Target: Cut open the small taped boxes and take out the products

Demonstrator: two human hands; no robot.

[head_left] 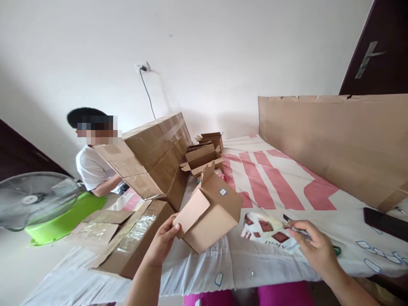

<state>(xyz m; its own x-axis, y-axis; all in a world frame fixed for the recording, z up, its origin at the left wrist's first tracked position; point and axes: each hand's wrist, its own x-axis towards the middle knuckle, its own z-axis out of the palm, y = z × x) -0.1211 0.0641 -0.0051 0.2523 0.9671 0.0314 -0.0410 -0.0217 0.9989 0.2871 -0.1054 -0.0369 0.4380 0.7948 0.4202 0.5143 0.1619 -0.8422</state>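
Observation:
My left hand (164,240) pinches a flap of a small brown cardboard box (212,225). The box is tilted above the cloth and carries a white, blue-edged sticker (222,192). In my right hand (314,244), thumb and fingers close on the edge of a white printed packet (266,229) with brown squares. By those fingertips a slim dark tip (287,218) pokes out; its kind is unclear. A green loop (336,250) shows behind the same hand, partly hidden. Farther back, small open cardboard boxes (204,159) stand on the cloth, with something colourful partly covered by the held box.
Large taped cartons (156,148) stand left, with an open-flapped carton (134,238) before them. A cardboard panel (318,136) borders the right. A dark flat object (385,223) and blue-edged stickers (372,255) lie right. Beyond sit a person (95,168), a fan (35,199) and a green tub (70,216).

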